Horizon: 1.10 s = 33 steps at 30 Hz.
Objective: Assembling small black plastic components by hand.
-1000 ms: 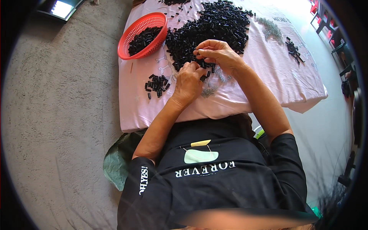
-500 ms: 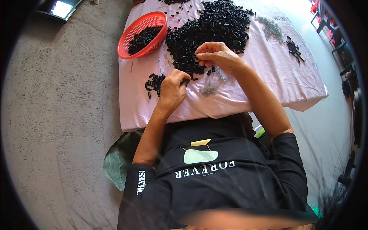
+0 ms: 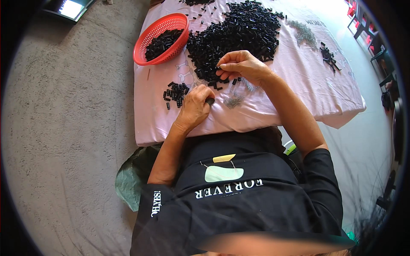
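Note:
My left hand (image 3: 195,106) is closed around a dark, round-ended stick-like piece (image 3: 209,101), whose end pokes out beside the thumb; the rest of it is hidden in the fist. Over the near edge of a large pile of small black tube-shaped pieces (image 3: 239,32), my right hand (image 3: 244,67) is closed in a pinch. What sits between its fingertips is too small to make out against the pile. Left of my left hand lies a smaller heap of black pieces (image 3: 175,93). Between my forearms is a little cluster of fine silvery metal bits (image 3: 232,101).
A red plastic basket (image 3: 181,47) with black pieces inside stands at the far left of the pink cloth-covered table (image 3: 158,123). Farther right lie another silvery cluster (image 3: 302,33) and a small group of longer black pieces (image 3: 329,57). Chairs (image 3: 363,25) stand beyond.
My left hand has shifted slightly down and right, toward the table's near edge, still gripping the dark piece. My right hand stays pinched near the pile's edge, its lower fingers a little more spread.

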Motion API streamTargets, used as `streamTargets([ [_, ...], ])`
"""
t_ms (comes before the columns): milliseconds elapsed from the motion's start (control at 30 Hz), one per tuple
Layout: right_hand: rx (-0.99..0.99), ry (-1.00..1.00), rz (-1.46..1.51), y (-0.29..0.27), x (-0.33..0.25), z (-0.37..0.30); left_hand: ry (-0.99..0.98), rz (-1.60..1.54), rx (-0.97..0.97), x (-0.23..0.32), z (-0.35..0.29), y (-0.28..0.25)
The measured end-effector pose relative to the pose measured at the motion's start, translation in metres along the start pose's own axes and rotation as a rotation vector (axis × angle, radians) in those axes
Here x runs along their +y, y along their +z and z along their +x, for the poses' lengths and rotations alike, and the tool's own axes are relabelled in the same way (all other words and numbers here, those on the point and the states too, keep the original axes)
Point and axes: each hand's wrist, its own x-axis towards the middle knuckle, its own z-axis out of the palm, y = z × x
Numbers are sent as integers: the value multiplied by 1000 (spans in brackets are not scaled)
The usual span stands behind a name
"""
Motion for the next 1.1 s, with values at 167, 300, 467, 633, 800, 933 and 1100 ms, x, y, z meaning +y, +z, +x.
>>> streamTargets([
  [167, -34, 8, 13, -2, 2, 0, -161, -244, 186, 19, 7, -6],
  [300, -69, 25, -12, 1, -1, -3, -142, -359, 326, 29, 19, -11],
  [467, -102, 36, -26, 2, 0, -2, -124, -319, 380, 35, 25, -12],
  [633, -125, 43, -82, 5, -3, -5, -179, -264, 295, 39, 26, -16],
  [800, -138, 22, -53, 5, -2, -4, -185, -281, 302, 39, 28, -15],
  [933, -143, 17, -37, 0, -2, -4, -188, -390, 285, 36, 32, -11],
  [1100, -218, 2, 107, -1, 1, -1, -205, -629, 325, 16, 26, 1],
])
